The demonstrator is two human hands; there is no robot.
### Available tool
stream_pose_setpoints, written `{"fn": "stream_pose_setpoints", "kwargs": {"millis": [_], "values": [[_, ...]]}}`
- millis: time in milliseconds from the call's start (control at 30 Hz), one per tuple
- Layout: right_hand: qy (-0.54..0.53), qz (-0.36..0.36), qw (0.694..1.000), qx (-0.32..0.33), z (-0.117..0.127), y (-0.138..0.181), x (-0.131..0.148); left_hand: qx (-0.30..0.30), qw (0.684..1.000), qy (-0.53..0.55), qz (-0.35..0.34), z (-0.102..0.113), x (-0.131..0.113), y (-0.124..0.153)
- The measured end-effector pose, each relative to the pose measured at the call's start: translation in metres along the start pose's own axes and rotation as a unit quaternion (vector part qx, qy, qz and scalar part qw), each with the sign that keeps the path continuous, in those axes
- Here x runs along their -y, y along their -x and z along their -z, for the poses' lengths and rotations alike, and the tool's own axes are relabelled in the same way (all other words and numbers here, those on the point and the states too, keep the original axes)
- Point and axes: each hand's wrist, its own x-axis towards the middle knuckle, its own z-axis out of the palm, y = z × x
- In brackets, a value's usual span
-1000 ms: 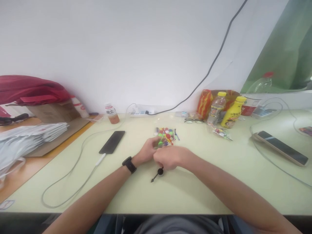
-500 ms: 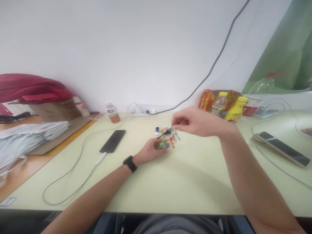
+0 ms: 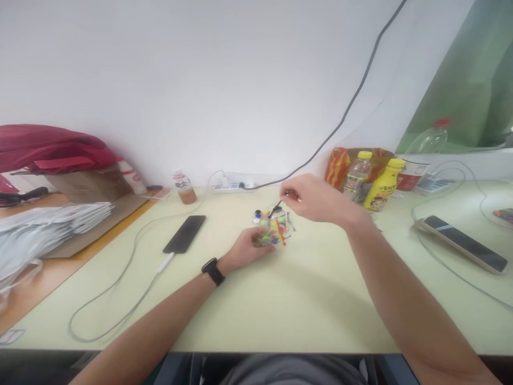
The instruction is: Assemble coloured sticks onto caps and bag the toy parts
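A clear bag of small colourful plastic pieces lies on the pale green desk. My left hand, with a black watch on the wrist, rests on the desk and its curled fingers grip the bag's near edge. My right hand hovers above the bag's far side. Its thumb and finger pinch a thin black pin with a round head, whose lower end points down at the bag.
A black phone on a white cable lies left of the bag. A small bottle and power strip stand by the wall. Yellow-capped bottles and glasses sit at the right, another phone farther right. Stacked papers lie far left.
My right hand picked the black pin up off the desk near the front and carried it up and back over the bag. My left hand stayed on the bag.
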Motion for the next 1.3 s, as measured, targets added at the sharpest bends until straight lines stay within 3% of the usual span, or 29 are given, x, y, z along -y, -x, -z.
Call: {"fn": "stream_pose_setpoints", "kwargs": {"millis": [267, 467, 633, 800, 900, 1000, 1133, 1300], "values": [[-0.032, 0.035, 0.998, 0.035, -0.027, -0.007, 0.009, 0.015, 0.997, 0.08, 0.008, -0.002, -0.004, -0.001], [-0.053, 0.077, 0.993, -0.068, -0.019, -0.008, 0.003, -0.023, 0.985, 0.17, -0.014, -0.002, -0.008, -0.004], [-0.089, 0.086, 0.987, -0.103, -0.008, -0.009, -0.007, 0.033, 0.976, 0.215, 0.012, -0.004, -0.004, -0.004], [-0.103, 0.013, 0.993, -0.055, -0.018, -0.002, -0.041, 0.011, 0.973, 0.229, 0.01, -0.002, -0.008, -0.004], [-0.149, -0.006, 0.987, 0.066, -0.05, 0.018, -0.057, 0.006, 0.973, 0.228, 0.021, -0.003, -0.014, -0.003], [-0.25, -0.011, 0.953, 0.169, -0.088, 0.044, -0.06, 0.023, 0.972, 0.234, 0.028, -0.006, -0.019, -0.002], [-0.345, -0.048, 0.923, 0.161, -0.112, 0.062, -0.056, -0.011, 0.973, 0.232, 0.009, -0.01, -0.024, -0.002], [-0.333, -0.053, 0.935, 0.106, -0.112, 0.063, -0.056, -0.064, 0.971, 0.229, -0.01, -0.008, -0.025, -0.003]]}}
